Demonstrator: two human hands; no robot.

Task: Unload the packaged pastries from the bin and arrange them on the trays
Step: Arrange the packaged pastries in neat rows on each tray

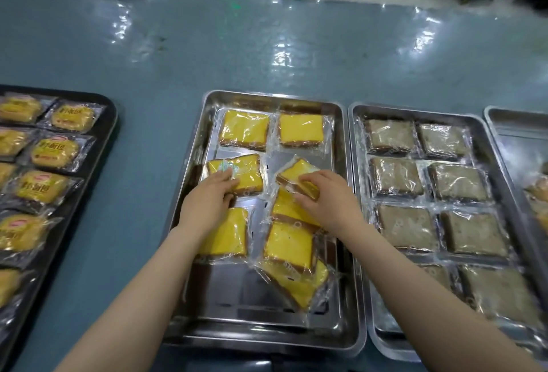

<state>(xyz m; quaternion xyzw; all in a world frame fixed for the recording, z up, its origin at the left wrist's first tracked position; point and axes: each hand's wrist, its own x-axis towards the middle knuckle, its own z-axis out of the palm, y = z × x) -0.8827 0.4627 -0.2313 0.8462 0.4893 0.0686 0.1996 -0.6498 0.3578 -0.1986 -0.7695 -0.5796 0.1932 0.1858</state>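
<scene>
A steel tray [189, 181] in the middle holds several yellow cake slices in clear wrappers. Two lie side by side in the back row [244, 130]. My left hand [209, 199] rests with its fingers on a wrapped slice [249, 177] in the second row at the left. My right hand [329, 196] grips a tilted wrapped slice [296, 171] at the right of that row, above a loose overlapping pile of slices [289, 248]. Another slice [228, 235] lies under my left wrist. No bin is in view.
To the right stands a steel tray [357, 170] filled with brown wrapped slices in two columns, and a further steel tray [516, 131] at the far right edge. At the left a black tray [109, 122] holds round yellow packaged breads. The table has a teal, plastic-covered top.
</scene>
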